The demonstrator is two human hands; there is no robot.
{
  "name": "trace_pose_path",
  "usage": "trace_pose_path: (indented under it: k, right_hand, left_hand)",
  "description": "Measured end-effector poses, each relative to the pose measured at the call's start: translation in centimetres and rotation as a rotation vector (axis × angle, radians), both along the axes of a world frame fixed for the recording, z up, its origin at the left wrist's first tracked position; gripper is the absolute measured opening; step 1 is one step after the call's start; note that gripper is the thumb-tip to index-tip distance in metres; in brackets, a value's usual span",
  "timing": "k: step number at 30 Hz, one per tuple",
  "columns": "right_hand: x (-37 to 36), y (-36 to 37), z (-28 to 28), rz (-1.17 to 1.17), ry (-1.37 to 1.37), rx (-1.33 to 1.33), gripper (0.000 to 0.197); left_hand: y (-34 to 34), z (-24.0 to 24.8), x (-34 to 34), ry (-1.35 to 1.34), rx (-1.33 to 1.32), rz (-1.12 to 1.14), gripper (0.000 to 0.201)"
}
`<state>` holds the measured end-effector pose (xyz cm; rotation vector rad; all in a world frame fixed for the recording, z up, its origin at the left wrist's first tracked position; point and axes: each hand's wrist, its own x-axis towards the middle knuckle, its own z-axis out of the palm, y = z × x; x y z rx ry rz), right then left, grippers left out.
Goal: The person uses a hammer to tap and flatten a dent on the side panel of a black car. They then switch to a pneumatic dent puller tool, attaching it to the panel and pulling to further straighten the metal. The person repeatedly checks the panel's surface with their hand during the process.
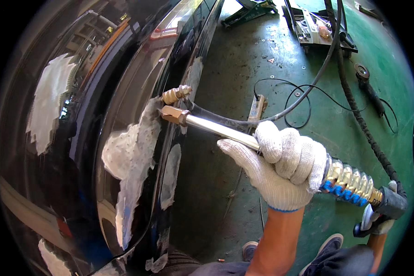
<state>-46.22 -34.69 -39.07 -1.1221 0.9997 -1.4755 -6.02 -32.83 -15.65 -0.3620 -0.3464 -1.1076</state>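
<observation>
A dent puller [221, 131] with a bright steel shaft slants across the middle, its brass tip block [174, 115] meeting the edge of a dark car panel [89, 168]. My left hand [283, 165], in a white knit glove, is closed round the shaft in front of a clear ribbed grip [349, 180] with blue parts inside. At the far right, my right hand [382, 226], also gloved, wraps the black rear handle [393, 203]; most of its fingers are hidden. Pale, ground-down patches [131, 156] mark the panel beside the tip, with a second brass fitting [175, 94] just above the block.
A thick black cable [303, 99] loops from the tip toward the top right; a wrapped hose [361, 122] runs to the handle. An angle grinder [369, 89] lies on the green floor [326, 244]. Behind stand a tool cart [315, 30] and a floor jack [250, 11].
</observation>
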Motion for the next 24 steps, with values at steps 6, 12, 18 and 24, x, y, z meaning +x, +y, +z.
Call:
trace_pose_path:
  k: [6, 12, 18, 24]
  right_hand:
    - [10.7, 1.3, 9.2, -0.014, 0.554, -0.266, 0.050]
    - [7.2, 2.9, 5.6, 0.158, 0.269, -0.029, 0.050]
    - [6.3, 3.4, 3.9, 0.177, 0.224, 0.050, 0.052]
    - [5.7, 4.2, 3.5, 0.180, 0.235, 0.100, 0.058]
  left_hand:
    - [0.9, 2.6, -2.4, 0.017, 0.946, 0.314, 0.057]
    - [1.1, 2.0, -2.3, -0.057, 0.836, 0.248, 0.055]
    - [1.2, 1.6, -1.0, -0.122, 0.859, 0.296, 0.055]
    - [1.6, 1.5, -0.9, -0.118, 0.835, 0.274, 0.056]
